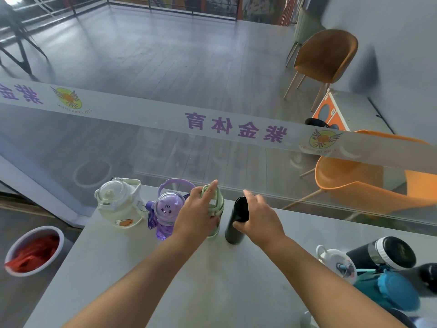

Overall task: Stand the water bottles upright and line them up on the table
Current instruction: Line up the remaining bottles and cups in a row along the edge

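Along the far edge of the grey table (194,292) stand a white bottle (119,204), a purple cat-lid bottle (165,213), a green bottle (214,209) and a slim black bottle (237,220), all upright in a row. My left hand (197,215) wraps the green bottle, index finger over its lid. My right hand (259,221) grips the black bottle from the right side. At the right edge lie a black-and-silver bottle (383,253), a white-lidded bottle (338,262) and a blue-lidded teal bottle (390,291), all on their sides.
A glass partition (236,129) with a banner strip rises just behind the table's far edge. A white bin (33,249) with red contents stands on the floor at the left. Orange chairs (369,178) are beyond the glass at the right.
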